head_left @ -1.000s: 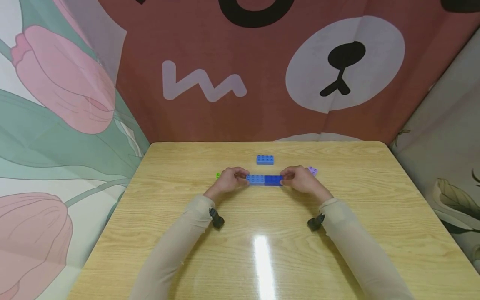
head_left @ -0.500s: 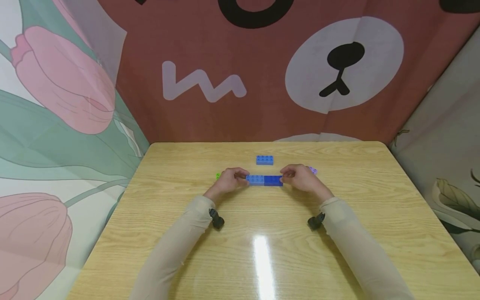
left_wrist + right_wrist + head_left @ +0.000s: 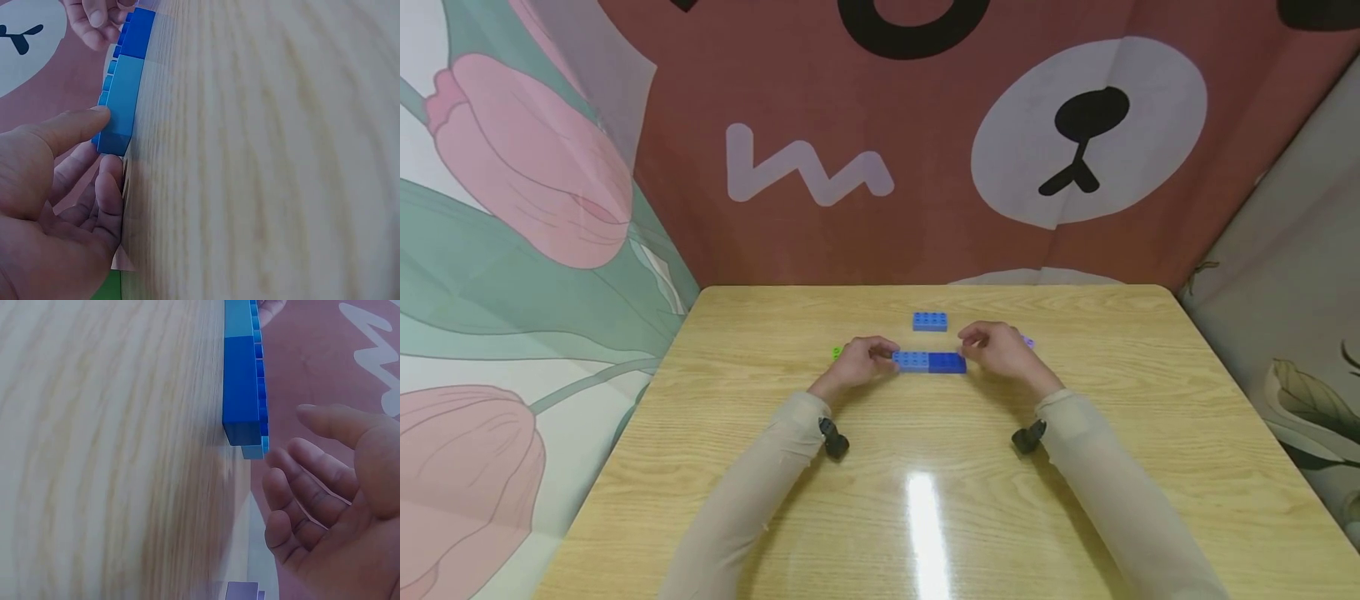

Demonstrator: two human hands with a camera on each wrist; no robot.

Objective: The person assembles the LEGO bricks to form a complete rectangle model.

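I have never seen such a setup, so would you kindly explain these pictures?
There is no machine: a person works bare-handed at a table. The wide picture comes from a camera worn on the head; the two close ones from the wrist cameras. A light blue brick and a dark blue brick lie end to end, with another blue brick farther away and a green brick and a purple brick partly hidden. The left hand pinches the light blue brick; the right hand holds nothing.

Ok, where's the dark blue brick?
Head view: the dark blue brick lies right of centre, between the right hand and the light blue brick the left hand pinches.
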